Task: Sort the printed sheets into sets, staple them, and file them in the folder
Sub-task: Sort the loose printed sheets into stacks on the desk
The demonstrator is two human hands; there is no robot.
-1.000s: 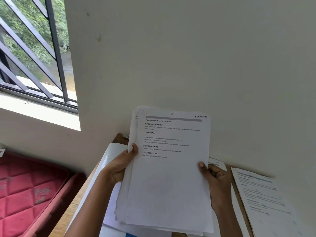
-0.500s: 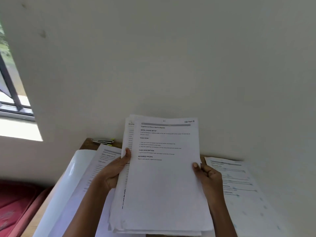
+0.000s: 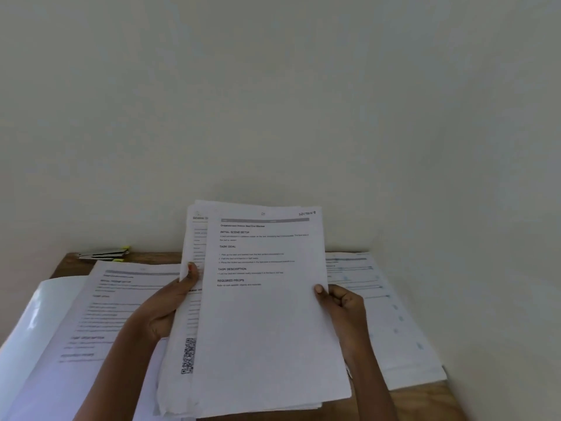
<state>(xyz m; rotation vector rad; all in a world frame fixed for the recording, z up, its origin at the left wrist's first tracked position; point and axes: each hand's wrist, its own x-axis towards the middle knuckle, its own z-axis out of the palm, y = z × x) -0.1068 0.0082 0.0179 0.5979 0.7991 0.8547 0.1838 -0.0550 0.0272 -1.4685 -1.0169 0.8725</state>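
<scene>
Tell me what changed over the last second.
The right hand has drawn the top sheet rightward off the stack, baring a QR code on the sheet beneath. The view swung right, so the window and red cushion left it. The left hand kept its grip on the stack; the loose sheets on the table stayed put.

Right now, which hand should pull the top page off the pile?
Probably the right hand: its thumb pinches the edge of the top sheet, while the left hand grips the stack beneath.
</scene>
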